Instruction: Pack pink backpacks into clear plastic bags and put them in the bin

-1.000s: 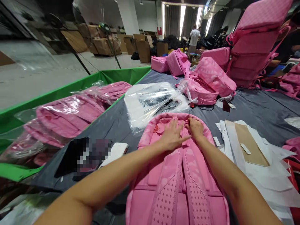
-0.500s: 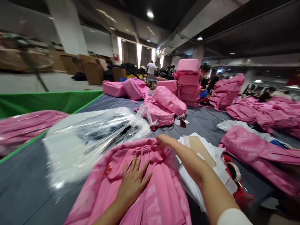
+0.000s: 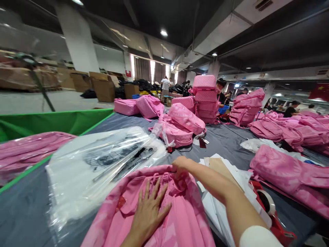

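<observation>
A pink backpack point(image 3: 183, 212) with a mottled pattern lies before me, its inner side or back panel facing up. My left hand point(image 3: 151, 207) rests flat on it with fingers spread, just below the buckles near its top. At the upper right rim of the backpack, my right hand point(image 3: 181, 165) is closed round the edge; its fingertips are hidden by the fabric. Beyond the backpack on the left is a clear plastic bag point(image 3: 74, 178) with dark print. White paper sheets point(image 3: 218, 206) and a piece of brown card point(image 3: 223, 168) lie by my right forearm.
A red tape dispenser point(image 3: 279, 223) stands at the right, near another pink backpack point(image 3: 280, 171). Farther back are a tall stack of pink bags point(image 3: 205, 99) and more loose ones. A green-edged bin point(image 3: 77, 120) holds a wrapped pink bag at left. People work in the background.
The view has tilted upward, so the scene sits lower in the picture. My left hand stays flat on the backpack, and my right hand keeps its hold on the rim.
</observation>
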Motion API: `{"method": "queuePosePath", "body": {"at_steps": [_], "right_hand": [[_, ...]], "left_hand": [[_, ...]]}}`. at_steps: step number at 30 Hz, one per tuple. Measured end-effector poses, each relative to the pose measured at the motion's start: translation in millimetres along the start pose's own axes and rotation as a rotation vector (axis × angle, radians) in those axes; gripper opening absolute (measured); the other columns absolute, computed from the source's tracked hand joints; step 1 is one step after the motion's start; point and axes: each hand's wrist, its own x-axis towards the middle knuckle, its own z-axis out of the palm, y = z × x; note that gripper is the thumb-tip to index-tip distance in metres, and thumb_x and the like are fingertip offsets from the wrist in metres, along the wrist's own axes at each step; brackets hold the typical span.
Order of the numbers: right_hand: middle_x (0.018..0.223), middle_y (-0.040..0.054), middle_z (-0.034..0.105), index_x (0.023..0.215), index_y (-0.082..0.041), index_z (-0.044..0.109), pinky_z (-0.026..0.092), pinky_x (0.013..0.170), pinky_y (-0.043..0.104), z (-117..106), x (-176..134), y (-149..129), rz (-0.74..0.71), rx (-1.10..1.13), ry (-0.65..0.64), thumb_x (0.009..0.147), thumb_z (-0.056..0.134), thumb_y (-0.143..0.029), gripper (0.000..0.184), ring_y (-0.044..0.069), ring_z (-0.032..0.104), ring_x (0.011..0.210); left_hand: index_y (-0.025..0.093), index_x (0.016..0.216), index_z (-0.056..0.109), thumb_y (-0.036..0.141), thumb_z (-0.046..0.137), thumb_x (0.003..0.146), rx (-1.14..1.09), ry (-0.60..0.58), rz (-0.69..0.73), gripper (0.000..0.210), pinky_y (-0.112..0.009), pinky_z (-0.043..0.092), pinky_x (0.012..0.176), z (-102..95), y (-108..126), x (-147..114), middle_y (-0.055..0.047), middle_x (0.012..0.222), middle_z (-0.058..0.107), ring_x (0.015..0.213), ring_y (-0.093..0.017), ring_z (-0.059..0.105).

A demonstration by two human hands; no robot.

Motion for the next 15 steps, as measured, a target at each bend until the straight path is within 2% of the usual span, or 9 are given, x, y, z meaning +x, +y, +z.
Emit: {"method": "queuePosePath", "body": {"at_steps": [3,6,8,10,12,15], "right_hand": [[0.086,0.0056,0.079,0.079,-0.024,0.077,0.054,0.073,0.026,10.3,-2.0,9.4,-0.056,-0.008,-0.124,0.058,0.095,-0.040,0.032,0.023,0.075,0.086],[0.101,0.0117,0.079,0.097,-0.023,0.077,0.056,0.077,0.032,15.9,5.1,15.7,-0.033,-0.041,-0.174,0.067,0.089,-0.043,0.038,0.029,0.074,0.097],[0.103,0.0151,0.078,0.100,-0.020,0.077,0.056,0.078,0.034,10.3,8.9,13.5,-0.036,-0.068,-0.189,0.069,0.087,-0.039,0.038,0.030,0.074,0.099],[0.099,0.0180,0.077,0.099,-0.017,0.076,0.056,0.080,0.036,-3.1,10.1,4.6,-0.072,-0.086,-0.184,0.068,0.087,-0.031,0.036,0.032,0.074,0.097],[0.101,0.0194,0.076,0.103,-0.015,0.075,0.055,0.082,0.036,-19.6,11.3,-12.0,-0.137,-0.084,-0.148,0.073,0.083,-0.025,0.033,0.032,0.074,0.098],[0.123,0.0156,0.071,0.126,-0.021,0.067,0.051,0.090,0.032,-37.4,20.5,-51.5,-0.276,-0.040,-0.052,0.088,0.070,-0.024,0.039,0.026,0.068,0.114]], "left_hand": [[0.039,0.155,0.041,0.060,0.056,0.092,-0.052,0.017,0.019,0.068,-0.068,0.014,0.123,-3.3,10.6,-4.3,-0.002,0.169,0.026,0.158,-0.042,0.007],[0.037,0.156,0.039,0.060,0.061,0.090,-0.105,-0.042,-0.019,0.073,-0.071,0.009,0.122,-12.5,19.1,7.3,-0.005,0.171,0.022,0.157,-0.044,0.005],[0.036,0.156,0.040,0.064,0.060,0.090,-0.149,-0.084,-0.036,0.075,-0.072,0.007,0.121,-17.2,20.2,16.2,-0.007,0.171,0.019,0.157,-0.045,0.003],[0.035,0.156,0.041,0.068,0.058,0.089,-0.194,-0.118,-0.043,0.077,-0.073,0.005,0.121,-21.1,20.0,21.4,-0.008,0.172,0.016,0.157,-0.046,0.001],[0.034,0.157,0.040,0.070,0.058,0.088,-0.229,-0.139,-0.039,0.080,-0.073,0.004,0.121,-24.7,20.3,23.6,-0.009,0.172,0.015,0.156,-0.047,0.000],[0.033,0.156,0.042,0.071,0.059,0.087,-0.243,-0.135,-0.033,0.081,-0.075,0.005,0.119,-29.6,22.4,23.3,-0.011,0.171,0.016,0.156,-0.049,0.001]]}}
